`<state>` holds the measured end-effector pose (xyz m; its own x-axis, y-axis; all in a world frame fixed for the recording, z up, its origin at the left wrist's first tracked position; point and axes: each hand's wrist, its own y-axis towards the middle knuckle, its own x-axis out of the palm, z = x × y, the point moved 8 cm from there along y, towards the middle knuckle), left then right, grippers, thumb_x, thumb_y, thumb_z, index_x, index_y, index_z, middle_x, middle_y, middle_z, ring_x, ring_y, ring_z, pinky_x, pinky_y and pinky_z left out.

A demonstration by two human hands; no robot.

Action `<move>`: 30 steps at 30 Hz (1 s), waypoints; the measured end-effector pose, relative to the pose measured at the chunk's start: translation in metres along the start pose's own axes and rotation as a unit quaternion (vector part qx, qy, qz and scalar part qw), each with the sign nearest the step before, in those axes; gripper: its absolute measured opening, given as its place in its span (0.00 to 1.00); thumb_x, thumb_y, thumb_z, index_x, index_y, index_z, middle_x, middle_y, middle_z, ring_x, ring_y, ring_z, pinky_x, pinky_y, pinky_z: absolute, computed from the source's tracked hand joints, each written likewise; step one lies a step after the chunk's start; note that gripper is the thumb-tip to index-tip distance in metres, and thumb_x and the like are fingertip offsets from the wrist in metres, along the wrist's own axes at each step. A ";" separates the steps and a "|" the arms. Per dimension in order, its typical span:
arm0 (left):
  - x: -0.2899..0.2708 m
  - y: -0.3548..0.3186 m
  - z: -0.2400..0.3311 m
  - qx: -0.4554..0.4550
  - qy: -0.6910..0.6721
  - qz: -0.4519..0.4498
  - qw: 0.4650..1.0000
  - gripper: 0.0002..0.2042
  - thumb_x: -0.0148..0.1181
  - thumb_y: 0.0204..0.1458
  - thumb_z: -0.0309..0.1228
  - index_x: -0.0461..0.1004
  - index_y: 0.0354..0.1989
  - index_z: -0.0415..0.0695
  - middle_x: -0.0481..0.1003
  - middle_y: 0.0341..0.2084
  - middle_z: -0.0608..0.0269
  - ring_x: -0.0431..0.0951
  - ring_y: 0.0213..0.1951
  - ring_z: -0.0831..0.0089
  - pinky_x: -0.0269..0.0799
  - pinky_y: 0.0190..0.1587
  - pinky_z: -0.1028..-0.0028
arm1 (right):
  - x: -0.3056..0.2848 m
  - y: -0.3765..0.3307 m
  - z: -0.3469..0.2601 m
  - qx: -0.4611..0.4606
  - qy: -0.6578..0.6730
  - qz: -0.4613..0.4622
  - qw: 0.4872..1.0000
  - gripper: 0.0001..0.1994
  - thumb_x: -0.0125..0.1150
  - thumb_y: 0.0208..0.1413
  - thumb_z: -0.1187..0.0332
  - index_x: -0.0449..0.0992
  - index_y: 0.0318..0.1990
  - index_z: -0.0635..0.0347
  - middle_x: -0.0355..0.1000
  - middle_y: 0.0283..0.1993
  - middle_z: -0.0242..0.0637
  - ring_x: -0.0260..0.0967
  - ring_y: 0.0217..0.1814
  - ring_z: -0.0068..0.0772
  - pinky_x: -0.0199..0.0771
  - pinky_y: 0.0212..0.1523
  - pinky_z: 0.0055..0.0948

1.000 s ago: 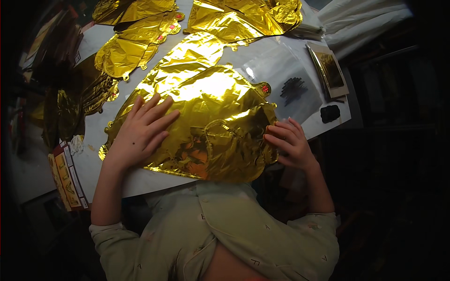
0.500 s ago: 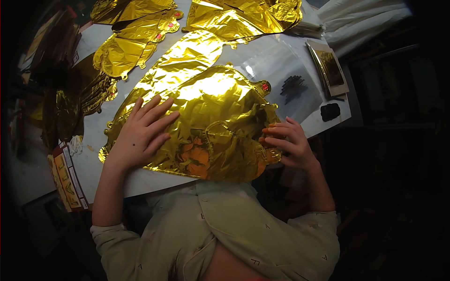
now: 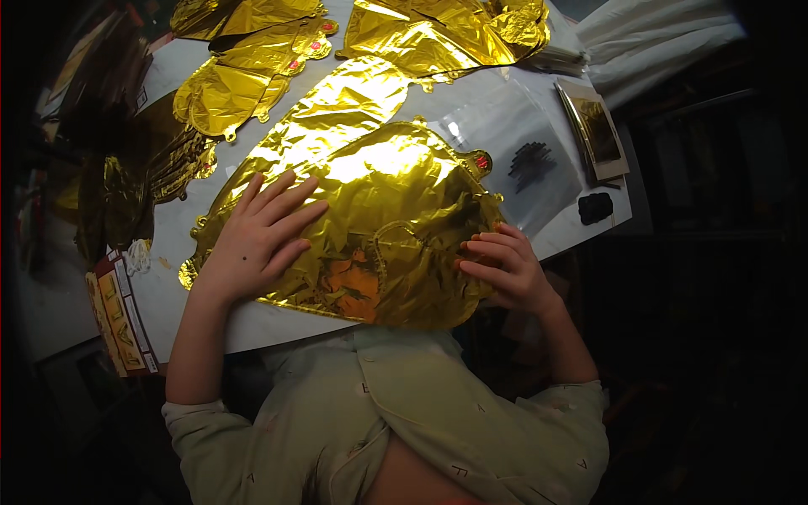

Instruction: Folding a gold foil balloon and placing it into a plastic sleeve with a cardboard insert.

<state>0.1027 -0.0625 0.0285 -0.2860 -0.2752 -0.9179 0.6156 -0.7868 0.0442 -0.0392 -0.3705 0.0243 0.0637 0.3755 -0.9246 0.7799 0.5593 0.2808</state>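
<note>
Against the earlier frames I see little change: my left hand has stayed flat on the big gold foil balloon, fingers spread apart and pressing down, nothing gripped. My right hand has shifted slightly inward along the balloon's right edge; its fingers are curled close together on the folded foil there, and I cannot tell whether they pinch it or merely rest on it. The crease under that hand looks deeper than a second ago, with more foil doubled over near the lower right.

The balloon lies deflated on the white worktop, its lower edge hanging just over the near rim toward my pale green shirt. A small red-marked valve tab sticks out at its upper right.

Beyond it lie more gold foil balloons, overlapping one another, and another crumpled pile at the far edge. To the right, a clear plastic bag lies beside the balloon, then a flat packet and a small black object near the worktop's right rim. A printed card strip sits at the left corner. Bare worktop shows only as a narrow band along the near edge, left of my left wrist.
</note>
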 end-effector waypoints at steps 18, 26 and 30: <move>0.002 -0.001 -0.003 0.006 0.005 0.010 1.000 0.26 0.62 0.62 0.36 0.72 0.71 0.57 0.66 0.74 0.65 0.59 0.76 0.56 0.47 0.78 0.46 | -0.038 0.079 0.035 0.121 0.172 0.053 0.976 0.09 0.66 0.56 0.79 0.82 0.44 0.65 0.81 0.43 0.43 0.80 0.47 0.46 0.78 0.49 0.38; -0.001 -0.001 -0.002 0.004 -0.010 0.023 1.000 0.23 0.60 0.60 0.32 0.75 0.66 0.53 0.66 0.74 0.65 0.60 0.76 0.56 0.48 0.78 0.46 | -0.001 0.165 0.082 0.161 0.149 -0.023 0.975 0.07 0.70 0.61 0.69 0.81 0.40 0.65 0.74 0.35 0.39 0.76 0.37 0.35 0.75 0.41 0.30; 0.002 -0.001 -0.005 0.014 0.001 0.015 1.000 0.20 0.57 0.57 0.26 0.76 0.60 0.45 0.65 0.74 0.63 0.59 0.77 0.55 0.46 0.79 0.47 | 0.016 0.178 0.087 0.210 0.128 -0.029 0.969 0.09 0.70 0.60 0.68 0.81 0.41 0.64 0.78 0.37 0.43 0.79 0.37 0.38 0.77 0.40 0.34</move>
<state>0.1046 -0.0596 0.0244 -0.2664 -0.2991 -0.9163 0.6030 -0.7933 0.0836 0.1544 -0.3291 0.0367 -0.1028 0.5536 -0.8264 0.9657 0.2548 0.0505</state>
